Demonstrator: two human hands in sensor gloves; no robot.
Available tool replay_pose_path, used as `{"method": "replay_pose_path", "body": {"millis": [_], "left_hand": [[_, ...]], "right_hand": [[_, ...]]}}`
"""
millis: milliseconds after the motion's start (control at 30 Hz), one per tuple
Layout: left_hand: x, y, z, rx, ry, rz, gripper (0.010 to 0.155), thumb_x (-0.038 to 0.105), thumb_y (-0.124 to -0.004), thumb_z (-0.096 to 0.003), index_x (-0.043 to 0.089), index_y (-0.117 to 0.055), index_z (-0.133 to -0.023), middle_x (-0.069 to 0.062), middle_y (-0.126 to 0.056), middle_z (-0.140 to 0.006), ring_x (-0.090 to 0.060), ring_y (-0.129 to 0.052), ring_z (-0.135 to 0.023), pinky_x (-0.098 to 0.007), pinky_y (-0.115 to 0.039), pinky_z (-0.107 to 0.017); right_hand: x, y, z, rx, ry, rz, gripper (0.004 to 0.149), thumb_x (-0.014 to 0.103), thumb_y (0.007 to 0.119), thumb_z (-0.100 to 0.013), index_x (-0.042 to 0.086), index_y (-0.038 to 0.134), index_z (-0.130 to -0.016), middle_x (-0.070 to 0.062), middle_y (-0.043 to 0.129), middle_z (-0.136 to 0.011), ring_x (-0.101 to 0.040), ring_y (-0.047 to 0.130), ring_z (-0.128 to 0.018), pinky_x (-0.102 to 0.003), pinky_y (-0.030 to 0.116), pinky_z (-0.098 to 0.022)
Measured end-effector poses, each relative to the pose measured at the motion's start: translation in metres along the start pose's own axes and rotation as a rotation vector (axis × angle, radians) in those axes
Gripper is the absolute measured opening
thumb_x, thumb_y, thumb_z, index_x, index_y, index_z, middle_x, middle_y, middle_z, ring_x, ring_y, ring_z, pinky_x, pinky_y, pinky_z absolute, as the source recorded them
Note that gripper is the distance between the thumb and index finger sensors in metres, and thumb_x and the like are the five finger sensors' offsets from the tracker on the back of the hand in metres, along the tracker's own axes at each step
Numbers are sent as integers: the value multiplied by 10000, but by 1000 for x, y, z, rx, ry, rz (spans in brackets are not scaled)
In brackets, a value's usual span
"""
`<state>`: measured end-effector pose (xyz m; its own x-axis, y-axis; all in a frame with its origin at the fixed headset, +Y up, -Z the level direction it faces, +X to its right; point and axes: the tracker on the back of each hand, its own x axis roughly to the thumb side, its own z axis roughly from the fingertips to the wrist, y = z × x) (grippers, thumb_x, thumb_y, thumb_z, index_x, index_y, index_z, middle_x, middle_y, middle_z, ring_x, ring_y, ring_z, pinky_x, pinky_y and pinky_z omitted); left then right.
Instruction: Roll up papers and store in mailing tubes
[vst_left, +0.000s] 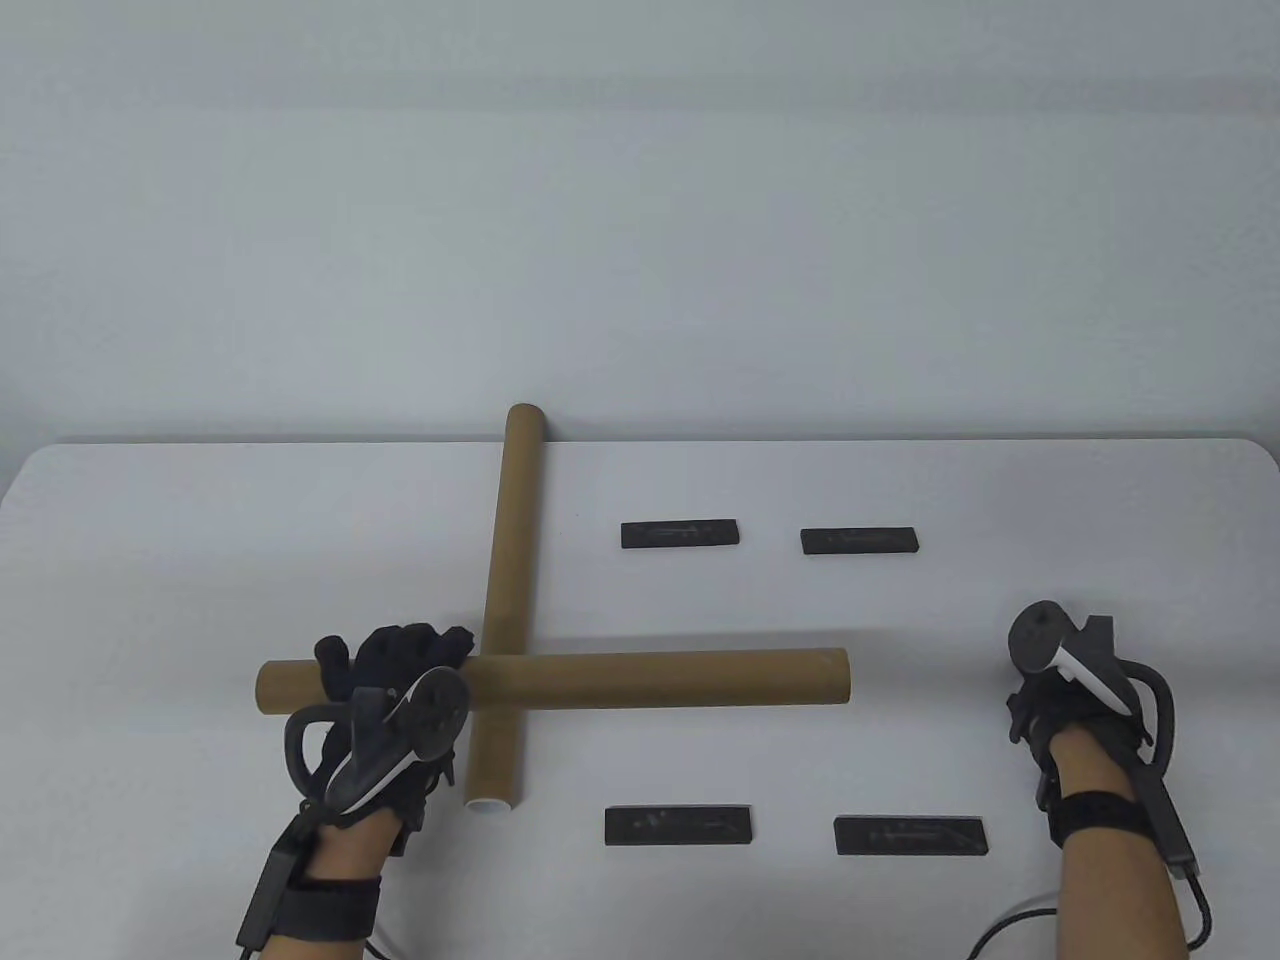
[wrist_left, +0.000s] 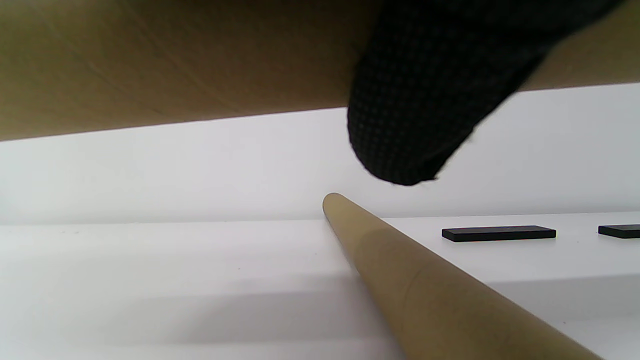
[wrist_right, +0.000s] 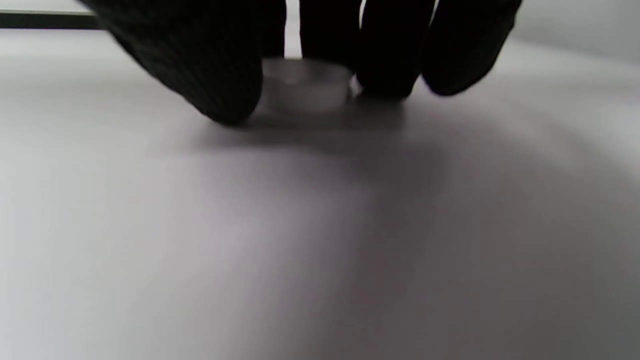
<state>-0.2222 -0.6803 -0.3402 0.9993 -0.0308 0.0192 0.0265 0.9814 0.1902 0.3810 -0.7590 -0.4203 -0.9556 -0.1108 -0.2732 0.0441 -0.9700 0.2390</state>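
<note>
Two brown cardboard mailing tubes cross on the white table (vst_left: 200, 560). The long one (vst_left: 660, 680) lies left to right over the other (vst_left: 510, 560), which runs front to back and has a white cap (vst_left: 492, 803) at its near end. My left hand (vst_left: 400, 655) grips the crosswise tube near its left end. In the left wrist view this tube (wrist_left: 150, 60) hangs above the table, with one gloved finger (wrist_left: 415, 110) curled around it and the lower tube (wrist_left: 425, 290) beneath. My right hand (vst_left: 1035, 700) is at the right, its fingertips (wrist_right: 385, 60) closed around a clear plastic end cap (wrist_right: 305, 82) on the table. No paper is in view.
Four flat black bars lie on the table: two at the back (vst_left: 680, 533) (vst_left: 859, 541) and two near the front (vst_left: 678, 826) (vst_left: 911, 836). The back two also show in the left wrist view (wrist_left: 498, 233) (wrist_left: 620, 230). A grey wall stands behind the table's far edge.
</note>
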Motion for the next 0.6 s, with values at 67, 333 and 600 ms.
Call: {"method": "replay_pose_path", "body": {"millis": [67, 333, 600], "left_hand": [[0, 0, 0, -1, 0, 3, 740, 398, -1036, -300, 517, -640, -913, 82, -765, -992, -218, -836, -991, -714, -535, -721], [-1, -1, -1, -4, -8, 23, 738, 398, -1036, -299, 519, -642, -911, 83, -766, -991, -215, -838, -989, -713, -535, -720], [-3, 1, 2, 5, -30, 45, 738, 399, -1034, -300, 521, -639, -911, 83, -763, -993, -218, -835, -992, -714, -533, -723]], "right_hand": [[2, -1, 4, -21, -29, 42, 609, 355, 913, -465, 182, 752, -1026, -149, 764, -1038, -415, 916, -829, -564, 811, -618], [22, -58, 64, -272, -322, -388, 621, 375, 906, -465, 143, 755, -1021, -184, 784, -1006, -433, 944, -776, -570, 842, -557], [57, -82, 140, -407, -786, -945, 617, 355, 912, -469, 131, 758, -1023, -191, 778, -1014, -443, 934, -788, -589, 834, -562]]}}
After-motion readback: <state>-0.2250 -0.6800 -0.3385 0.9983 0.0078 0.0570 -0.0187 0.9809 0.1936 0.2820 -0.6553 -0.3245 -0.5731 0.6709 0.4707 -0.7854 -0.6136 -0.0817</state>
